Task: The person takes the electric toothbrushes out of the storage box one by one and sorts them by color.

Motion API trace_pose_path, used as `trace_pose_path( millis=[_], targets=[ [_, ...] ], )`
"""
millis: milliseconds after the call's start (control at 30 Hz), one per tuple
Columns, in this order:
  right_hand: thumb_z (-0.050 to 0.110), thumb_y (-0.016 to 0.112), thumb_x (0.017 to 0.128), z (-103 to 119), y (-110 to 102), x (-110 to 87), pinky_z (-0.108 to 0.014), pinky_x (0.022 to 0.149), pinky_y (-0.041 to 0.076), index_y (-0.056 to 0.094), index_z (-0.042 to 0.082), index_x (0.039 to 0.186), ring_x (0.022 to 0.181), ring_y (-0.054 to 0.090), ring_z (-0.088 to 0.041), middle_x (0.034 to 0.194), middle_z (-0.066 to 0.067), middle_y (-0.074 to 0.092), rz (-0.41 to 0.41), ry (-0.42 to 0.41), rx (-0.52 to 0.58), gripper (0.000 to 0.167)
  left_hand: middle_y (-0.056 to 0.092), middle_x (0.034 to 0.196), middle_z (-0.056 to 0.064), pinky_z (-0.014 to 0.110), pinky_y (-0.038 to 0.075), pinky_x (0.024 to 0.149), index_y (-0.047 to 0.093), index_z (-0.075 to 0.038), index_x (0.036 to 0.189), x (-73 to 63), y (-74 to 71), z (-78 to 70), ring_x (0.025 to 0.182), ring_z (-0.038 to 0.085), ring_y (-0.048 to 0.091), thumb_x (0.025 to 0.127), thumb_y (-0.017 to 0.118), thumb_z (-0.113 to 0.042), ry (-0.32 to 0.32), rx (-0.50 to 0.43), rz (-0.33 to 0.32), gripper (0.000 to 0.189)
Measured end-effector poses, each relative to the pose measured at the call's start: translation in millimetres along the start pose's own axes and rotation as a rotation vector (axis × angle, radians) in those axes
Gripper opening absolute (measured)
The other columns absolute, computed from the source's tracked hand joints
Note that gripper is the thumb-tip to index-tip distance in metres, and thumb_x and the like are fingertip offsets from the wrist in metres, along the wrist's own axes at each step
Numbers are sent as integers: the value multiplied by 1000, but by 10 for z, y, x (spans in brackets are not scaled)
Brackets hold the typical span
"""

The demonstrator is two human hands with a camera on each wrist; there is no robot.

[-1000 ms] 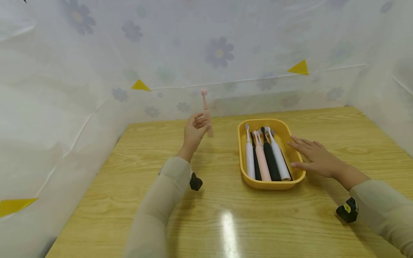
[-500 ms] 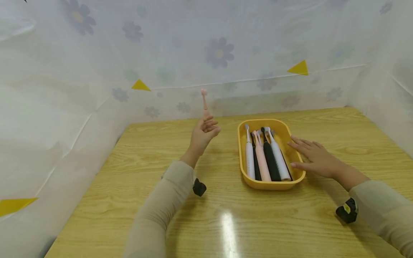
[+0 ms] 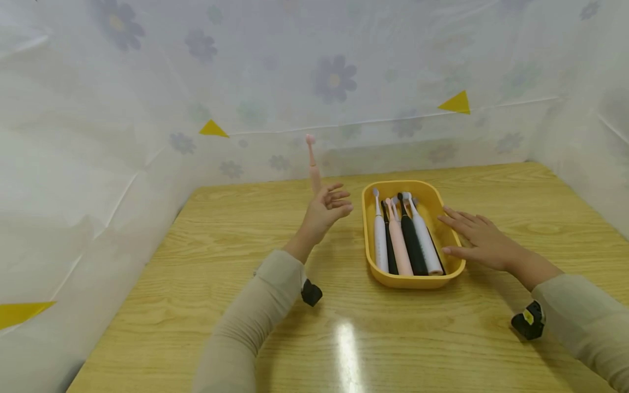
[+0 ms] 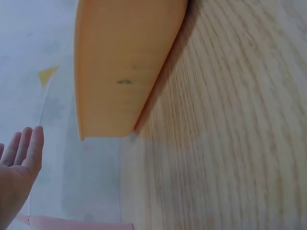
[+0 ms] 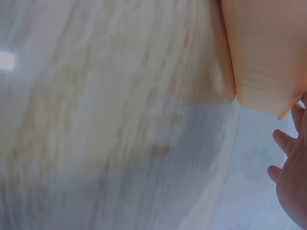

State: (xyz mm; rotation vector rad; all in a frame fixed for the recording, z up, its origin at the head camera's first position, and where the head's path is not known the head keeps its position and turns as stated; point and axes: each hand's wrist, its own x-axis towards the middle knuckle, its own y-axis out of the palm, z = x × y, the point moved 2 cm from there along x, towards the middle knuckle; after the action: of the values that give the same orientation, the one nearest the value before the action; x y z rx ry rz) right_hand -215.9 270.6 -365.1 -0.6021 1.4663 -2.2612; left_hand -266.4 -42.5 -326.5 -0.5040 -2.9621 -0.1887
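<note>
A pink electric toothbrush (image 3: 314,173) stands upright on the table, brush head up, its lower part hidden behind my left hand (image 3: 326,212). That hand is between it and the yellow tray (image 3: 409,281), fingers loosely bent, holding nothing. In the left wrist view the toothbrush handle (image 4: 86,225) shows along the bottom edge, apart from the fingers (image 4: 34,148). My right hand (image 3: 484,240) lies at the tray's right rim with fingers spread. Inside the tray lie several electric toothbrushes, among them a white one (image 3: 380,243), a pink one (image 3: 400,245) and a black one (image 3: 414,245).
The wooden table (image 3: 206,273) ends at a flower-patterned white sheet (image 3: 275,71) that also rises at both sides. Yellow triangles (image 3: 214,129) mark the sheet. A small black device (image 3: 312,293) sits at my left wrist, another black device (image 3: 529,321) at the right.
My left hand has come away from the upright pink toothbrush and moved right and slightly nearer, toward the tray. The toothbrush stays standing in place. My right hand has not moved.
</note>
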Motion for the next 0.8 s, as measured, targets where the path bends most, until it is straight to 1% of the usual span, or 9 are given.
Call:
trace_pose_path(
  millis=[100, 200, 400, 567, 633, 800],
  targets=[
    [34, 58, 80, 0, 1, 1, -58, 95, 5, 29, 5, 134, 124, 16, -37, 140, -16, 16, -3, -1, -3, 68, 43, 121, 21, 33, 44, 81, 33, -1, 128, -9, 52, 12, 108, 36, 43, 80, 54, 8, -10, -7, 38, 54],
    [34, 58, 80, -4, 5, 4, -58, 94, 6, 29, 6, 134, 124, 16, -37, 140, -16, 16, -4, -5, -9, 68, 43, 122, 22, 33, 45, 81, 33, -2, 129, -21, 104, 19, 107, 35, 44, 80, 53, 9, -20, 3, 78, 54],
    [35, 58, 80, -13, 14, 5, -58, 93, 9, 29, 6, 134, 123, 17, -38, 140, -15, 16, 2, -2, -15, 68, 41, 123, 22, 34, 45, 80, 29, -4, 132, -43, 210, 40, 108, 35, 43, 82, 53, 6, -69, 18, 174, 56],
    [35, 58, 81, -8, 11, -1, -59, 93, 9, 28, 6, 135, 123, 17, -38, 140, -16, 16, 11, -2, -12, 68, 38, 126, 24, 33, 45, 80, 26, -4, 133, -47, 277, 30, 109, 35, 43, 81, 54, 6, -93, 26, 215, 60],
    [35, 58, 81, -2, 7, -4, -59, 93, 8, 27, 6, 135, 123, 17, -38, 140, -16, 16, 13, -6, -15, 68, 36, 126, 25, 33, 45, 80, 25, -3, 134, -72, 314, -26, 109, 35, 42, 81, 53, 7, -99, 28, 229, 60],
    [34, 58, 80, -9, 2, -13, -58, 93, 8, 28, 6, 135, 123, 17, -38, 140, -16, 17, 3, -2, -13, 68, 40, 125, 21, 33, 45, 80, 27, -3, 133, -77, 383, -60, 110, 35, 42, 81, 53, 8, -106, 45, 256, 59]
  ],
)
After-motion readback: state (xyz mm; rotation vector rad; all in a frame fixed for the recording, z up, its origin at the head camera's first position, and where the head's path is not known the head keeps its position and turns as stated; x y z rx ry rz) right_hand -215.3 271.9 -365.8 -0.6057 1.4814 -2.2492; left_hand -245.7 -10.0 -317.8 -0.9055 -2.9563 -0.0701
